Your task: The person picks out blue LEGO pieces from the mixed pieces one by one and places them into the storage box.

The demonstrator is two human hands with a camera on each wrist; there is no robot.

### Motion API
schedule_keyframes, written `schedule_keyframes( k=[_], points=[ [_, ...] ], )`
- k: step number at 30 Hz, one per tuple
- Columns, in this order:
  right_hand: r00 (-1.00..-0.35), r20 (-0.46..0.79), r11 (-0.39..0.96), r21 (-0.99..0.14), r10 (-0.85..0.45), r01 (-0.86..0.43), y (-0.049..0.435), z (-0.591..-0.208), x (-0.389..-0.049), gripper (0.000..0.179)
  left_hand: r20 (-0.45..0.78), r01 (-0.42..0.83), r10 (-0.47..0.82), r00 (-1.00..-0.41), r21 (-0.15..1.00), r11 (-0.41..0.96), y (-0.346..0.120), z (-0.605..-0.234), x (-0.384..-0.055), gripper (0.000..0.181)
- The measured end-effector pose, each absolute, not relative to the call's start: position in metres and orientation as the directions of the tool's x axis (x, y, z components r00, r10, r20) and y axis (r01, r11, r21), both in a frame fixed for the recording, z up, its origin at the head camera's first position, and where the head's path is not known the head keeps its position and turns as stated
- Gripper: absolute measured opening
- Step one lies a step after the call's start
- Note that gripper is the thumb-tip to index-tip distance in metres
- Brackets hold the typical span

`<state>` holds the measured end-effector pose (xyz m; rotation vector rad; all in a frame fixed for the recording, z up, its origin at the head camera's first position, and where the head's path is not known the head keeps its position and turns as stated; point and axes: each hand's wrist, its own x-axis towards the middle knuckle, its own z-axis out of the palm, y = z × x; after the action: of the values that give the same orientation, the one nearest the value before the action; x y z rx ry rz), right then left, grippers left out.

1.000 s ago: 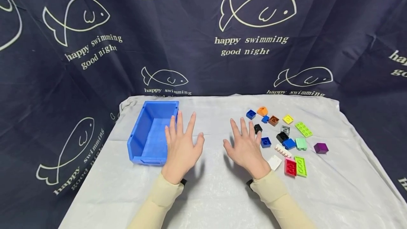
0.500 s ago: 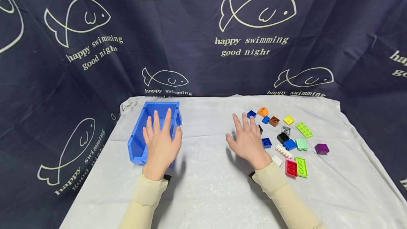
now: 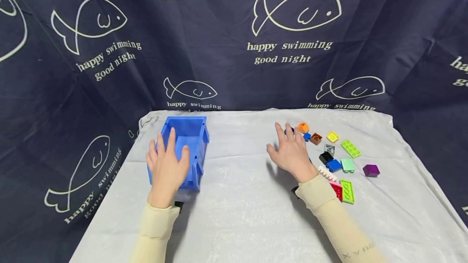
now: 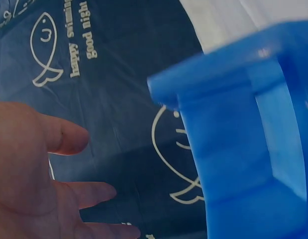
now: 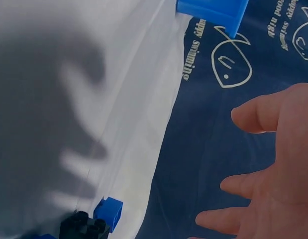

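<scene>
My left hand (image 3: 166, 173), its fingers spread and holding nothing, overlaps the near left part of a blue plastic bin (image 3: 188, 145) in the head view. The left wrist view shows the bin's wall (image 4: 238, 164) beside that hand, apart from its fingers. My right hand (image 3: 292, 153) hovers over the left side of a group of toy building bricks, fingers extended, nothing held. Nearest its fingertips are an orange brick (image 3: 303, 128) and a dark blue brick partly hidden behind them. In the right wrist view a blue brick (image 5: 109, 213) and a black brick (image 5: 83, 226) lie below the hand.
Farther right lie a brown brick (image 3: 316, 138), a yellow brick (image 3: 332, 136), lime bricks (image 3: 350, 148), a mint brick (image 3: 347, 165), a purple brick (image 3: 371, 170) and a red brick (image 3: 337, 191), partly covered by the sleeve. A white cloth (image 3: 234, 214) covers the table; a dark fish-print curtain (image 3: 234, 44) hangs behind.
My left hand has moved left, across the bin, uncovering its right side. My right hand has shifted right and slightly farther away over the bricks. The bricks and bin stay put.
</scene>
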<state>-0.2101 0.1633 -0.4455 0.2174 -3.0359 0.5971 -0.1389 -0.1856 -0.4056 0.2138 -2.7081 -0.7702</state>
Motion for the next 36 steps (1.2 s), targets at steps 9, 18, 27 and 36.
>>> schedule_keyframes(
  k=[9, 18, 27, 36],
  points=[
    [-0.99, 0.073, 0.919, -0.369, -0.124, -0.142, 0.173, -0.449, -0.226, 0.081, 0.256, -0.115, -0.297, -0.92, 0.547, 0.829, -0.21, -0.405, -0.139, 0.068],
    [-0.991, 0.025, 0.918, -0.375, -0.129, -0.129, 0.178, -0.445, -0.235, 0.081, 0.228, -0.16, -0.332, -0.915, 0.551, 0.819, -0.231, -0.413, -0.138, 0.07],
    [-0.991, 0.025, 0.92, -0.368, -0.134, -0.134, 0.185, -0.44, -0.245, 0.081, 0.176, -0.193, -0.346, -0.922, 0.566, 0.802, -0.25, -0.431, -0.145, 0.07],
    [-0.992, 0.007, 0.911, -0.395, -0.123, -0.115, 0.195, -0.437, -0.258, 0.085, 0.102, -0.232, -0.356, -0.929, 0.588, 0.775, -0.258, -0.439, -0.149, 0.067]
  ],
)
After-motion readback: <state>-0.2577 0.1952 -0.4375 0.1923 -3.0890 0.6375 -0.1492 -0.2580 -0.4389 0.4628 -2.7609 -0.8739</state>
